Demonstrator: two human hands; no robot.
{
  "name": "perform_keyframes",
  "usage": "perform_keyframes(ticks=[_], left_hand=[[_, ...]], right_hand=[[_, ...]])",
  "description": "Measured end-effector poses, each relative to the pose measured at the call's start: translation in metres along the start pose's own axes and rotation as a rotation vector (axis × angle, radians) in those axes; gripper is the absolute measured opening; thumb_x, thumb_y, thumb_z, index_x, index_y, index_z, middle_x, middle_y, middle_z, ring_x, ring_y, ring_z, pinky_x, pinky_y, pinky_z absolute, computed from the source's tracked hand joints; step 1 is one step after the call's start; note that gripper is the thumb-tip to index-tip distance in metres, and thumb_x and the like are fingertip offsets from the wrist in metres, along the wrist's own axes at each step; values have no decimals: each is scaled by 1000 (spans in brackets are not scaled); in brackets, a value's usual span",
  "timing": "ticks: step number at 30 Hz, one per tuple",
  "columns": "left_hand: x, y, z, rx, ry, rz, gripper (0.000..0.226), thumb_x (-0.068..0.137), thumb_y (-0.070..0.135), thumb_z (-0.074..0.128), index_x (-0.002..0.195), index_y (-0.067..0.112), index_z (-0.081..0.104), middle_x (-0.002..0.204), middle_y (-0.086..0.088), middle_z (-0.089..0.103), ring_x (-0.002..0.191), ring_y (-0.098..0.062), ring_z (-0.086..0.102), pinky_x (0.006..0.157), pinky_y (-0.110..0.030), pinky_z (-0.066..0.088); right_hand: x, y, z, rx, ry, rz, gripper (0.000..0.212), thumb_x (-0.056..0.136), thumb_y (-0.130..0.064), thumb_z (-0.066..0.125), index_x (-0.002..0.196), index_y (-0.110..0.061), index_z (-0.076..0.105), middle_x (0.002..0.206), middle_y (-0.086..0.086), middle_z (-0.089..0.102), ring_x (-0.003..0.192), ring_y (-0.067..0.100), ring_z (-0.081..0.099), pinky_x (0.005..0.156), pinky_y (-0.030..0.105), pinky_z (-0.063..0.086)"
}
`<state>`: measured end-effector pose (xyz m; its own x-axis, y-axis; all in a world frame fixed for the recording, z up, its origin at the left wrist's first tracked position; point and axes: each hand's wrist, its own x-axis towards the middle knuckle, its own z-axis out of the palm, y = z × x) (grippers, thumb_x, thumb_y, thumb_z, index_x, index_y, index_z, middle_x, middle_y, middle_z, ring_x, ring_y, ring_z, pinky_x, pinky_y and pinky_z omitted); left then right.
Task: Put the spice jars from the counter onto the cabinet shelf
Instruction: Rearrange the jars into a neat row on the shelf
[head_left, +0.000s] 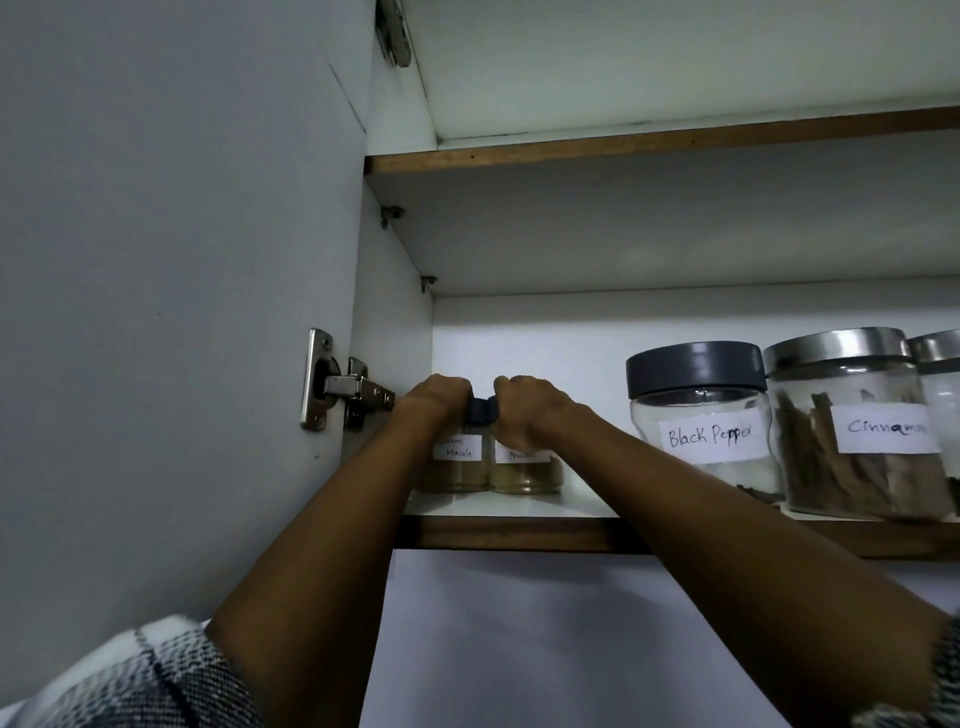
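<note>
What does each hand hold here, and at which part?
The left hand grips the Masala jar by its dark lid; the right hand grips the neighbouring powder jar by its lid too.

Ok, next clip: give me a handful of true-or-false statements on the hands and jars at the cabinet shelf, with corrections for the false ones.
1. Each hand grips the lid of its own small jar: left hand on the Masala jar, right hand on the powder jar. True.
2. Both small jars hang in the air above the shelf. False: their bases rest on it.
3. The Black Pepper jar has a dark lid. True.
4. The Cinnamon jar stands left of the Black Pepper jar. False: it stands to its right.
5. The two small jars sit at the shelf's right end. False: they sit at the left end, near the hinge.
</note>
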<state>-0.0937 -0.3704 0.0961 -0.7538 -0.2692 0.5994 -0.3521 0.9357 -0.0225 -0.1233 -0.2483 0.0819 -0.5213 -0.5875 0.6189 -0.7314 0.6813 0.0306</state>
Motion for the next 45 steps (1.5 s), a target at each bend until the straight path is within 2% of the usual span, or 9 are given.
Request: perform_keyframes(ticks=[7, 12, 17, 23, 26, 29, 33, 40, 45], left_hand=[[8, -2, 4, 35, -47, 9, 37, 93, 5, 46, 129, 11, 49, 129, -13, 54, 116, -28, 53, 94, -34, 44], [8, -6, 10, 39, -49, 26, 42, 91, 3, 47, 132, 11, 46, 130, -14, 53, 119, -30, 51, 100, -38, 43], [5, -4, 19, 46, 2, 40, 43, 92, 1, 44, 134, 9, 40, 136, -16, 45, 129, -30, 41, 109, -40, 28], [0, -11, 28, 105, 27, 59, 70, 92, -3, 43, 150, 6, 5, 160, -13, 0, 148, -27, 3, 120, -40, 6], [-3, -10, 29, 91, 76, 67, 74, 93, 3, 47, 151, 7, 1, 160, -12, -4, 148, -27, 1, 120, -38, 5], [-4, -2, 22, -111, 236, 135, 70, 90, 8, 55, 149, 14, 18, 159, -9, 15, 145, -27, 18, 118, -39, 19], [-16, 8, 15, -258, 424, 185, 58, 85, 13, 60, 138, 20, 36, 141, -2, 44, 124, -25, 45, 92, -44, 47], [-43, 29, 0, -375, 515, 183, 55, 82, 6, 63, 131, 17, 40, 126, -4, 54, 109, -25, 55, 87, -46, 51], [-60, 35, -31, -453, 691, 201, 32, 89, 6, 50, 120, 14, 49, 109, -8, 61, 93, -22, 57, 77, -37, 48]], right_hand=[[12, 2, 3, -105, -68, 8, 39, 89, -13, 53, 125, -4, 40, 121, 14, 53, 109, 29, 53, 79, 33, 41], [15, 1, 7, -163, -106, 28, 44, 88, -10, 53, 129, -7, 38, 126, 12, 50, 113, 28, 51, 85, 34, 42], [15, 5, 19, -258, -133, 65, 66, 87, -11, 56, 143, -6, 21, 150, 12, 23, 143, 32, 13, 111, 45, 25], [17, 3, 24, -267, -162, 62, 80, 88, -10, 54, 148, -4, 1, 159, 13, -9, 145, 34, -12, 118, 52, 9], [17, 1, 29, -378, -144, 85, 82, 91, -22, 52, 149, -8, -4, 159, 13, -10, 146, 34, -10, 113, 64, 1], [16, -3, 29, -480, -18, 51, 81, 93, -34, 49, 150, -11, -4, 159, 12, -3, 146, 37, -2, 109, 69, 0], [6, -4, 21, -501, 306, -33, 57, 95, -29, 43, 144, -7, 23, 147, 14, 33, 136, 36, 29, 111, 57, 19], [-9, -2, -3, -634, 440, -121, 46, 93, -36, 48, 131, -11, 46, 131, 9, 51, 123, 27, 45, 106, 46, 28], [-21, -7, -44, -609, 543, -266, 40, 90, -34, 52, 123, -12, 52, 121, 7, 59, 108, 26, 54, 91, 39, 36]])
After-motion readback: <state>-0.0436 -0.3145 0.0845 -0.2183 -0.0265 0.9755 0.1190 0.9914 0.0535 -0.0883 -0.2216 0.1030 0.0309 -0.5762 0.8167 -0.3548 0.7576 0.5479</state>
